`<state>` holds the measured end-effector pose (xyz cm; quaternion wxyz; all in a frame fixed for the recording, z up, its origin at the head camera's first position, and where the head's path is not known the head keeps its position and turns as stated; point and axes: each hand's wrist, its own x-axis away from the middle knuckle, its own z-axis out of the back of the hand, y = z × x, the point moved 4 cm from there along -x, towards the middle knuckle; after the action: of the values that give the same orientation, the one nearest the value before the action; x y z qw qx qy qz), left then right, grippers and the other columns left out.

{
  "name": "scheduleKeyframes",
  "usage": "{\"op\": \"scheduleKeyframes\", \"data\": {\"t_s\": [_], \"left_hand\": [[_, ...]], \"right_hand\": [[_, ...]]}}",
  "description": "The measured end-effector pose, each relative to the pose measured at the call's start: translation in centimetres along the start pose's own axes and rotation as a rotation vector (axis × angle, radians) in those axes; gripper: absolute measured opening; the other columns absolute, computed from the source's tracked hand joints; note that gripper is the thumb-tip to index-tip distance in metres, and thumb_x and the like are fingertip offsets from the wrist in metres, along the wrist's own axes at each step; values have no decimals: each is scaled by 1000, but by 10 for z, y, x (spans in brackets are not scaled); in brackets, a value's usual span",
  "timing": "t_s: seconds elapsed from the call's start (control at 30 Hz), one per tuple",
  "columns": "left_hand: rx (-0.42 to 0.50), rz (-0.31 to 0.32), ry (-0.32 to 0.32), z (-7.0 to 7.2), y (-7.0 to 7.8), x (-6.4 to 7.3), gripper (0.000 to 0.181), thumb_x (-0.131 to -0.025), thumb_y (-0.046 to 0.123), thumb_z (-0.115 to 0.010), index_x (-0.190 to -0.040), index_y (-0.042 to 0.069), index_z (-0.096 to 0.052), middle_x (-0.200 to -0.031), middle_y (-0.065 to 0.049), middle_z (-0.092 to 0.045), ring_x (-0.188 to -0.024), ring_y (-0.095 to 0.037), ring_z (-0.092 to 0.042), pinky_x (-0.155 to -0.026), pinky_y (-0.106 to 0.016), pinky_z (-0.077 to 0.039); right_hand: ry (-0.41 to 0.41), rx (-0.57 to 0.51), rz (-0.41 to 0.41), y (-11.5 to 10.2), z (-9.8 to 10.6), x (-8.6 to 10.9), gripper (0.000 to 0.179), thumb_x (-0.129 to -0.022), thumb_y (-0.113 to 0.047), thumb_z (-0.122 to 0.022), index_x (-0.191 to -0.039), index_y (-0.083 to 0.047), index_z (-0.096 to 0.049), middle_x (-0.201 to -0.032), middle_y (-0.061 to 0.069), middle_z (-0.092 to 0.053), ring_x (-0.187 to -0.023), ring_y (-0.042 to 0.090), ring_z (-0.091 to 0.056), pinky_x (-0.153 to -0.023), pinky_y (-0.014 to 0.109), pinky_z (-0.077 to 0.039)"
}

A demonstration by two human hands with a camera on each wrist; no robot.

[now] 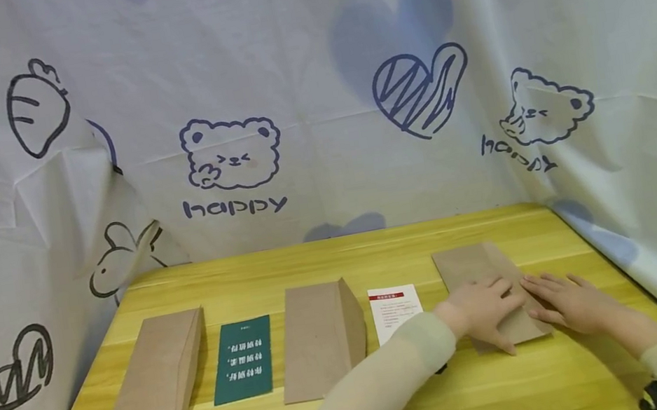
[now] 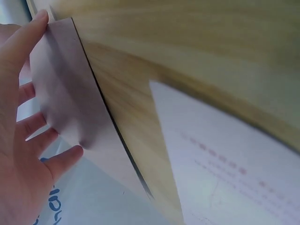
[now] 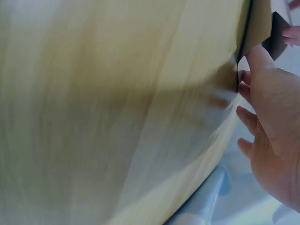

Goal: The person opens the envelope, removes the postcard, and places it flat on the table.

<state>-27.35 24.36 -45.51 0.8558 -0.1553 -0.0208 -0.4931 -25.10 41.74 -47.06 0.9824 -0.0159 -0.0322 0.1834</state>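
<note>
A brown kraft paper envelope (image 1: pixel 465 266) lies at the right of the table, beneath both hands. My left hand (image 1: pixel 490 312) rests on it with spread fingers, and in the left wrist view its fingertips press on the paper (image 2: pixel 65 79). At the envelope's right edge is my right hand (image 1: pixel 579 305), fingers extended and fingertips at the long side flap. The right wrist view shows that flap (image 3: pixel 258 28) raised a little, with the thumb of the right hand (image 3: pixel 281 117) against it. The left hand covers part of the envelope's front.
Left of the envelope lies a white card (image 1: pixel 394 303) with a red heading, partly behind the left sleeve (image 1: pixel 386 380). Two more kraft envelopes (image 1: pixel 316 338) (image 1: pixel 150 377) and a green card (image 1: pixel 243 359) with white characters lie further left. A printed white curtain (image 1: pixel 312 94) surrounds the yellow wooden table (image 1: pixel 336 257).
</note>
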Motion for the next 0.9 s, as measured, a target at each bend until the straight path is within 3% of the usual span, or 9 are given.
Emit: {"op": "scheduleKeyframes", "data": {"t_s": [0.2,0.27,0.33,0.43,0.47,0.67,0.77,0.9], "left_hand": [[-12,-18,30,1,0,-1,96,-71,87,-49,-150,41,-19,-154,14,-24,-143,-5,-25,-107,-22,-42],[-2,-21,26,0,1,-1,98,-71,87,-49,-151,41,-17,-155,14,-22,-145,-5,-23,-108,-22,-41],[17,-36,38,-1,1,-2,98,-71,86,-50,-151,40,-17,-157,14,-20,-146,-5,-20,-111,-22,-38],[36,-69,77,-1,1,-3,96,-72,84,-52,-150,37,-21,-156,13,-21,-145,-5,-22,-113,-19,-33],[44,-80,91,-1,1,-3,95,-72,83,-52,-149,35,-23,-155,12,-23,-144,-5,-23,-114,-18,-31],[63,-95,79,-3,-3,-1,96,-74,82,-53,-150,32,-23,-155,11,-24,-146,-7,-21,-118,-17,-22],[59,-114,78,-3,-5,-2,97,-74,82,-52,-150,31,-22,-156,10,-23,-147,-8,-18,-120,-17,-17],[59,-146,77,-2,-6,-2,95,-75,82,-52,-149,30,-24,-155,10,-22,-148,-8,-16,-121,-17,-13]], "right_hand": [[83,120,94,3,0,1,63,-95,-49,-55,-140,-5,-51,-141,19,-53,-132,42,-45,-105,65,-33],[123,154,139,3,0,2,63,-95,-49,-55,-141,-7,-50,-144,18,-51,-139,38,-39,-118,60,-17],[168,214,193,2,0,3,64,-95,-49,-55,-144,-9,-48,-148,15,-47,-150,30,-21,-124,48,2],[235,301,261,1,2,3,64,-94,-51,-55,-143,-10,-49,-149,11,-47,-151,7,10,-116,25,24],[239,324,269,1,3,3,64,-94,-52,-54,-143,-11,-49,-149,10,-48,-147,0,15,-115,24,25],[212,321,267,1,3,-5,62,-95,-53,-53,-141,-13,-52,-146,9,-51,-151,5,-1,-112,21,27],[290,337,344,2,3,-9,63,-93,-51,-57,-141,-12,-51,-145,8,-53,-147,-4,9,-117,25,22],[351,370,437,5,2,-15,67,-93,-49,-58,-148,-13,-43,-151,5,-46,-151,2,5,-122,31,15]]}}
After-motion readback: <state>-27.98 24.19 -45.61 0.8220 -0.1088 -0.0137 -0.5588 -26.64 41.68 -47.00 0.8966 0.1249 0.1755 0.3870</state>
